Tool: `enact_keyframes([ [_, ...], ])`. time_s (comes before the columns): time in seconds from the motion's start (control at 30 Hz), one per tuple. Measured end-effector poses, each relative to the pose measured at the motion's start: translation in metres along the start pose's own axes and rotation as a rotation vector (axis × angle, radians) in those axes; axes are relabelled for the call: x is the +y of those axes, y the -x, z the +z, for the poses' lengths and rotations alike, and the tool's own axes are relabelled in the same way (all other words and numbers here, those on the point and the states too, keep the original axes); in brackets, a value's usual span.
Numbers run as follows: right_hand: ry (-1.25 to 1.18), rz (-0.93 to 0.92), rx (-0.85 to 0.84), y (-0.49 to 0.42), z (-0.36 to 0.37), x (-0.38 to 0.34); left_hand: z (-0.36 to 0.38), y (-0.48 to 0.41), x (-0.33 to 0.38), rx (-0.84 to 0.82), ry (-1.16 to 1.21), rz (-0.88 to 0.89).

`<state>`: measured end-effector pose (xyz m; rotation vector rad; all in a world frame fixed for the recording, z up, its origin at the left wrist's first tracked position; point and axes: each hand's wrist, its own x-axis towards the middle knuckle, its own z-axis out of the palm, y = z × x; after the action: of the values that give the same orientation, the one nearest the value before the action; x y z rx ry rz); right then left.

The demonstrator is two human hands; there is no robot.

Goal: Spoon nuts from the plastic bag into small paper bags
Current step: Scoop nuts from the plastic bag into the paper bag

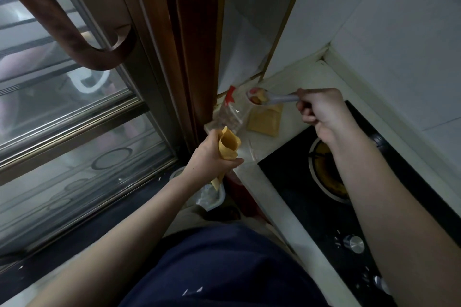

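Kraft-brown paper bag stands open-mouthed in the left hand, whose fingers wrap its lower half so the top gapes upward to receive a load, held just off the near corner of the pale counter; the right hand has its grip closed round the handle of a white spoon, bowl level and carrying a few nuts, poised above the clear plastic bag with its red-printed top, which lies on the counter beside the door frame. The spoon is kept flat, it seems, to stop the nuts rolling off on the way across to the paper bag. A further flat paper bag waits on the counter under the spoon, likely next in line. A black gas hob fills the counter's right side, its burner half covered by the right forearm. Motion blur softens the plastic bag, so how many nuts remain inside is hard to judge; the paper bag's contents are out of sight, and a white tub below the left wrist is largely hidden
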<state>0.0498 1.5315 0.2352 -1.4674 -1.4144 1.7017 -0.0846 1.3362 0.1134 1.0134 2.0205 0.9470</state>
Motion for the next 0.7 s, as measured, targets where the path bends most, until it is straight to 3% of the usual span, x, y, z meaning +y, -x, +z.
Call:
enact_keyframes([
  [0.23, 0.130, -0.072, -0.098, 0.025, -0.002, 0.005, 0.002, -0.002, 0.002, 0.032, 0.011, 0.093],
  [0.37, 0.431, -0.175, -0.205, 0.046, 0.006, 0.014, 0.001, -0.006, 0.001, 0.055, 0.034, 0.160],
  [0.47, 0.703, -0.378, -0.218, 0.061, 0.016, 0.019, 0.002, -0.008, 0.001, 0.065, 0.046, 0.212],
  [0.63, 0.970, -0.993, -0.274, 0.088, 0.025, 0.021, 0.002, -0.006, -0.002, 0.080, 0.129, 0.226],
  [0.7, 1.063, -1.117, -0.264, 0.092, 0.025, 0.022, 0.001, -0.005, -0.004, 0.091, 0.148, 0.231],
])
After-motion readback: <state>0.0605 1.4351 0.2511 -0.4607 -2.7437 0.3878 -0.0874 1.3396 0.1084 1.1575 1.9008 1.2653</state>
